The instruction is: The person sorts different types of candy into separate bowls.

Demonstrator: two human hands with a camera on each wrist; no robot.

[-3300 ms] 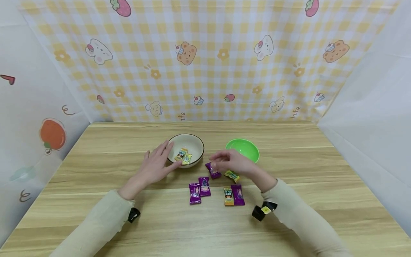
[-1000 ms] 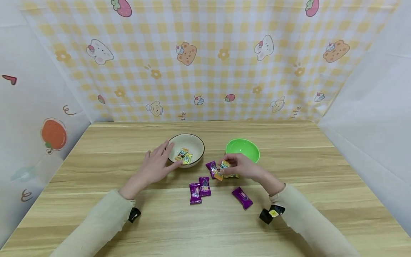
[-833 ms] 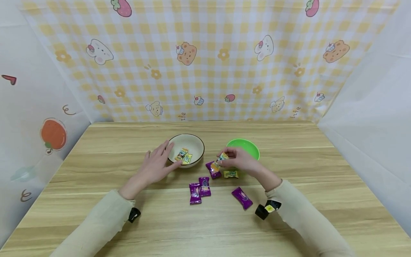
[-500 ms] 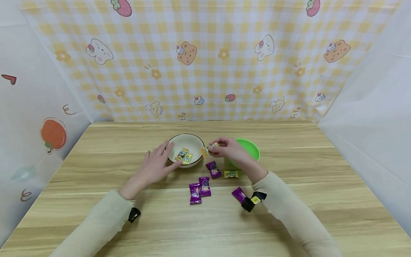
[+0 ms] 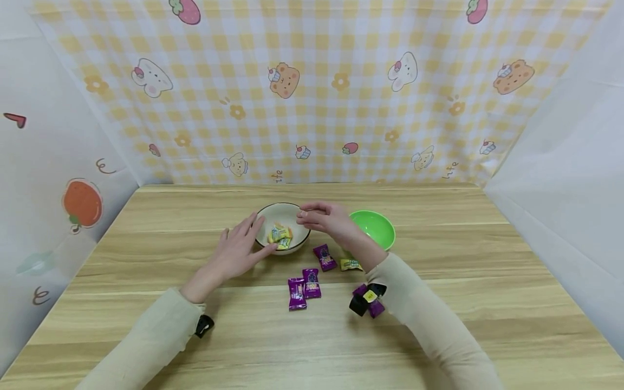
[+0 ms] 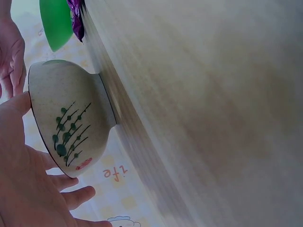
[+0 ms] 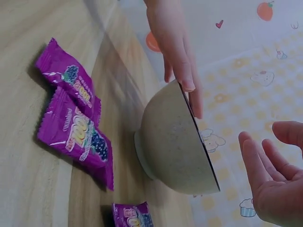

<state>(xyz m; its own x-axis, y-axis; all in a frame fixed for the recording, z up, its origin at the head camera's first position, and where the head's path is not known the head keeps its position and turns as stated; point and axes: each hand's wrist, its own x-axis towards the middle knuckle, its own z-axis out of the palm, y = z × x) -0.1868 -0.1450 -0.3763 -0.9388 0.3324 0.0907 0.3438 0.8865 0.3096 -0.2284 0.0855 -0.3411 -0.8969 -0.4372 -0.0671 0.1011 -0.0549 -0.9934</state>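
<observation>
A cream bowl (image 5: 298, 233) with a dark rim stands on the table, and yellow-wrapped candies (image 5: 280, 235) lie inside it. My left hand (image 5: 233, 252) touches the bowl's left side, fingers spread along the rim. In the left wrist view the thumb and fingers rest on the rim of the bowl (image 6: 71, 113), which has a green plant pattern. My right hand (image 5: 327, 221) hovers at the bowl's right rim, fingers apart from the thumb and nothing between them. In the right wrist view this hand (image 7: 277, 175) is clear of the bowl's rim.
A green bowl (image 5: 374, 230) stands to the right, partly behind my right wrist. Purple candy packets (image 5: 297, 294) lie in front of the cream bowl, one packet (image 5: 325, 258) nearer it. A yellow packet (image 5: 350, 264) lies beside the right forearm; another purple packet (image 5: 376, 310) is partly hidden under it.
My right hand picked up an orange-yellow candy, carried it left to the cream bowl and let it go inside. A purple packet at right was shifted. My left hand stays put.
</observation>
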